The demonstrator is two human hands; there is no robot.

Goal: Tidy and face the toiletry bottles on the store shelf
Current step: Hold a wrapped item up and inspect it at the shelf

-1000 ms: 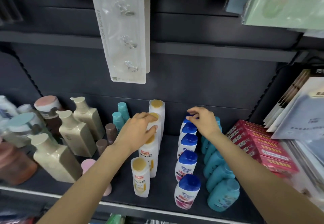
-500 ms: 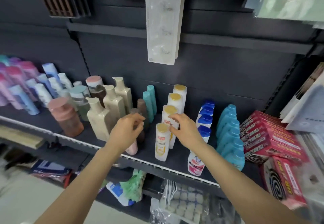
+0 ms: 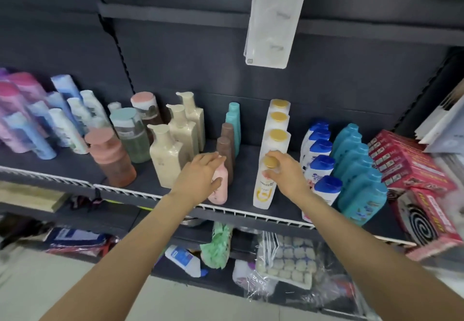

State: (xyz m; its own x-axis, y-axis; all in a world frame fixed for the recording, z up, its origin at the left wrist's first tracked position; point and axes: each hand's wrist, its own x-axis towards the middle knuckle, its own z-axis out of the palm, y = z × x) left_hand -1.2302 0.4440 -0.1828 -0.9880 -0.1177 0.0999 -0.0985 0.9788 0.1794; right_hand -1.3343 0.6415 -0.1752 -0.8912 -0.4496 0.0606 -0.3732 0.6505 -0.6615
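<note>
**Shelf front: two bottles in hand**

Right hand [image 3: 283, 172]: fingers curled round the gold cap of the front white bottle [image 3: 263, 190], upright at the shelf [image 3: 251, 214] edge, directly beneath them. Left hand [image 3: 198, 175]: wrapped over the pink bottle [image 3: 219, 185], upright; its cap hidden. Behind: brown bottles [image 3: 226, 145], gold-capped row [image 3: 277, 129]. Labels blurred.

only thing i can kinda read is "PANTENE" on the front white bottle with the gold cap [image 3: 264, 190], everything else is too blurry tbh
</note>
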